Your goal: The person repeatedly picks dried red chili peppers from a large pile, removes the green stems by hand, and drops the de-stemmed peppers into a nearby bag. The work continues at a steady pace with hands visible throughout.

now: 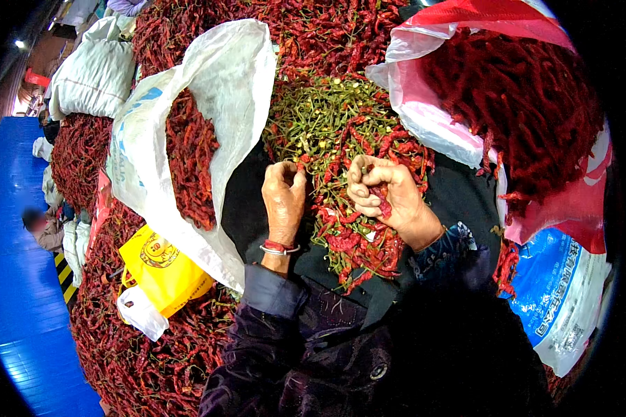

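Note:
My right hand (pixel 391 196) is closed on a dried red chili (pixel 383 204), its wrinkled end showing below the curled fingers. To its left, my left hand (pixel 283 201) has thumb and forefinger bent inward. A speck of red shows at those fingertips, too small to name. Beneath and between both hands lies a pile of green chili stems (pixel 327 115) mixed with loose red chilies (pixel 355 240), spread over dark cloth on my lap.
An open white woven sack (pixel 240 76) holding red chilies stands left, and a red-and-white sack (pixel 431 118) of darker chilies right. A yellow bag (pixel 163 267) lies on a chili heap (pixel 146 368). A blue-and-white bag (pixel 549 285) is lower right; a person (pixel 45 229) is far left.

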Available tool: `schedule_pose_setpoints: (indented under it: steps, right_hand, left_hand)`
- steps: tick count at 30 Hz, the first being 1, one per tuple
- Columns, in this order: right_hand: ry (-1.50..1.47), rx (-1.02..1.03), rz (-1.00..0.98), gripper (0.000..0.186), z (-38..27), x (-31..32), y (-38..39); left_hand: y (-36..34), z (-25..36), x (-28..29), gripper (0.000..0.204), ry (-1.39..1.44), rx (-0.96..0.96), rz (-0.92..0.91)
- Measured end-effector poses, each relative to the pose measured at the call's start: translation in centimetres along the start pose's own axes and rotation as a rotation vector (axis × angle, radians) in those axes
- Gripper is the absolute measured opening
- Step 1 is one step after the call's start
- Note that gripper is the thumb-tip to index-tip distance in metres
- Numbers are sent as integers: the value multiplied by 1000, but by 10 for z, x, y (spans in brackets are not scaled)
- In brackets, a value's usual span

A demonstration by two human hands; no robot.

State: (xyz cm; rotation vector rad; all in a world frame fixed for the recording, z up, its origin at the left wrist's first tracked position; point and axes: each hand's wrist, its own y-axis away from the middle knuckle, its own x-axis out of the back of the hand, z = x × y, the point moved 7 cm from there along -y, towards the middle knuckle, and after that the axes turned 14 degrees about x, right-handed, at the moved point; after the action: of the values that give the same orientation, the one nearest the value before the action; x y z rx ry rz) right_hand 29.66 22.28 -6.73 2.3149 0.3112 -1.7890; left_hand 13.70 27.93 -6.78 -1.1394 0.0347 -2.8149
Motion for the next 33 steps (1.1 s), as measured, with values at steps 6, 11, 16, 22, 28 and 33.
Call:
schedule_pose_setpoints:
  steps: [6,11,16,22,28,33]
  right_hand:
    - [62,-20,-7,29,2,-12,0]
    - [136,42,-31,31,-4,-6,2]
    - [304,101,25,28,-12,-4,5]
    - [405,94,-66,30,-4,-29,8]
    - [395,165,-76,30,-22,-27,11]
    - [643,173,-135,25,-26,-39,14]
  left_hand:
    - [7,12,-5,16,42,-161,77]
    - [15,11,22,18,712,269,-57]
    - [44,42,18,12,1300,575,-635]
    - [68,53,16,17,1375,563,-720]
    - [71,68,15,21,1519,509,-820]
    - [70,53,5,26,1468,532,-819]
